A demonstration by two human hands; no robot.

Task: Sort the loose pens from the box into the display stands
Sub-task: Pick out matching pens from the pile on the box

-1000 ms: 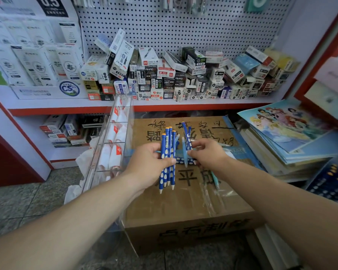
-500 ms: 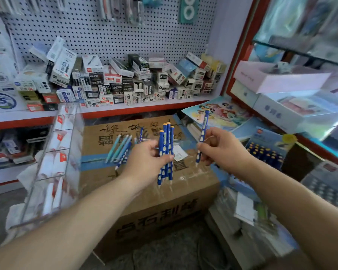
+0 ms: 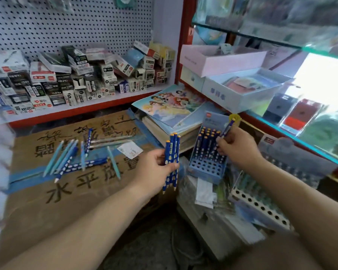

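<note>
Head view: the left hand [image 3: 154, 168] has its fingers curled round a bundle [image 3: 172, 152] of dark blue dotted pens, held upright with tips down, just left of the blue stand [image 3: 204, 175]. Carried this way, the bundle probably serves as a ready stock, already turned the way the pens must stand, so each one needs only a short trip across.

The right hand [image 3: 239, 148] pinches a single pen [image 3: 227, 127] between thumb and fingertips, tilted, its capped end up and to the right, over the rear of the stand. The hand covers the pen's tip, so I cannot tell whether it is in a hole yet. The stand's back rows are filled with matching pens [image 3: 206, 142], while the front rows are open holes. Filling from the back likely keeps the hand from knocking pens already seated.

More loose pens [image 3: 76, 158], dark blue and light blue, lie scattered on top of the taped carton [image 3: 66, 193], well apart from the stand, so the sorting looks far from done. A white stand [image 3: 261, 208] with open holes sits low on the right; the light blue pens may be meant for it.

The stand rests on a cluttered pile and could tip under a hard push.
</note>
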